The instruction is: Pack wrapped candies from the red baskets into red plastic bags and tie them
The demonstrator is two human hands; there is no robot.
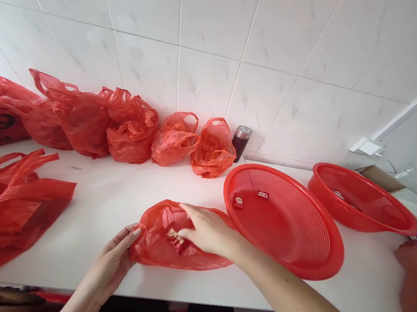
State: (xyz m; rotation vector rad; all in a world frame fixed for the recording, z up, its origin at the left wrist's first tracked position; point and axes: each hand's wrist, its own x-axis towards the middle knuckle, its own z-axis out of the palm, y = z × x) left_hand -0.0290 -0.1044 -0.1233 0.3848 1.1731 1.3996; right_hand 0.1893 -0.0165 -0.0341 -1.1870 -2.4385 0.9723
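A red plastic bag (150, 255) lies on the white table in front of me with its mouth spread. My left hand (118, 251) pinches the left edge of its rim between thumb and fingers. Over the bag's opening is my right hand (207, 229), thumb and forefinger apart; its other fingers are hidden. Below that thumb, inside the bag, shows a small dark red packet (176, 236) with gold lettering. Just right of the bag stands a red plastic basket (284, 221) with perforated sides, holding two small red-and-white packets (262, 195) near its far side.
Several filled red bags (131, 136) line the tiled wall, with a dark flask (240, 143) at their right. More red bags (15, 213) lie at the left. A second red basket (363, 220) sits at the right, beside another person's hand (414, 259).
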